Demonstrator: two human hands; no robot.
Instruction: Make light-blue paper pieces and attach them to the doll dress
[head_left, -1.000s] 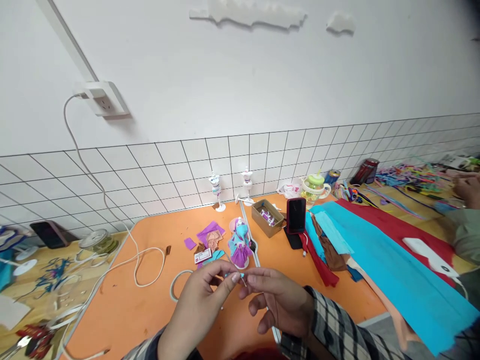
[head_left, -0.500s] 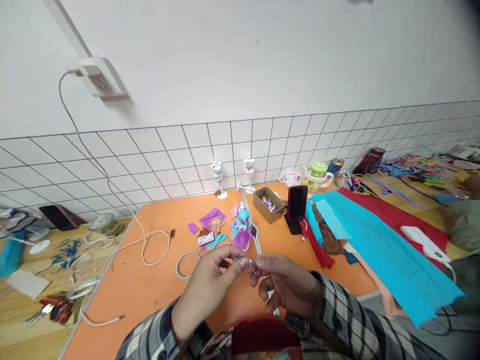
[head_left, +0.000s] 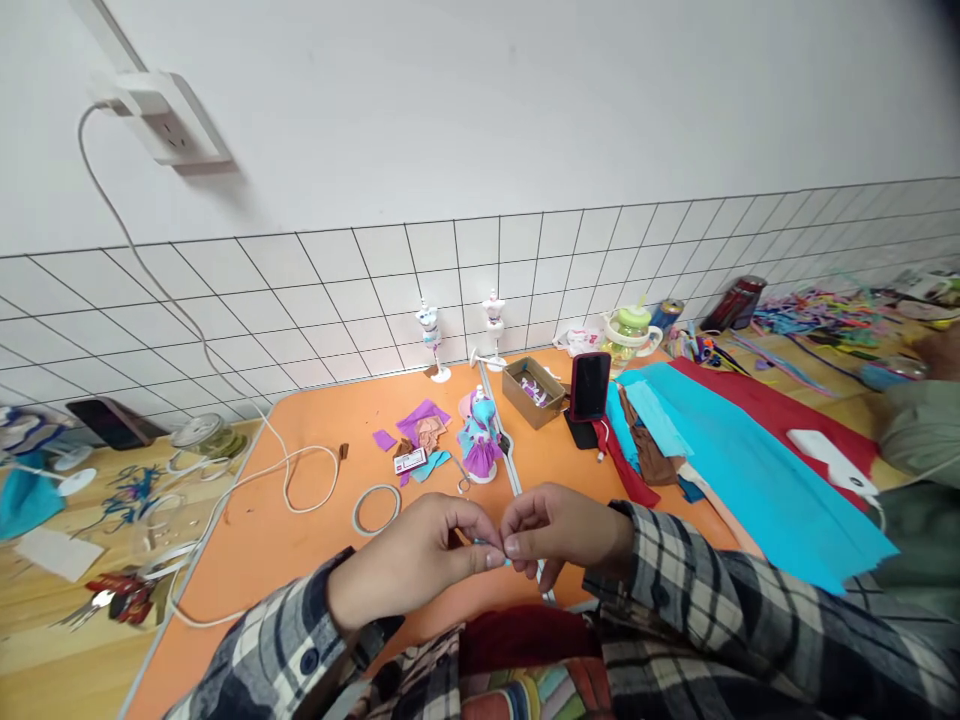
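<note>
My left hand (head_left: 420,555) is closed in a pinch above the orange table (head_left: 300,560), at the near middle. A tiny light-blue scrap shows at its fingertips, mostly hidden. My right hand (head_left: 562,530) meets it there, thumb and forefinger pressed together against the left fingertips. Whether both pinch the same scrap I cannot tell. Just beyond the hands stands a small mannequin (head_left: 480,435) in a blue and purple dress. A pair of small scissors (head_left: 463,482) lies at its foot, and a roll of tape (head_left: 358,515) lies left of it.
Purple, tan and blue crepe scraps (head_left: 424,412) lie behind the tape. Two white mannequins (head_left: 429,330) stand by the tiled wall. A cardboard box (head_left: 541,410) and a phone (head_left: 590,385) on a stand are at right, beside long blue sheets (head_left: 750,460). A white cable (head_left: 311,508) loops at left.
My hands have come lower and closer together, and the right fingers have closed in against the left fingertips. Small scissors now show beside the dressed mannequin. The view has shifted slightly.
</note>
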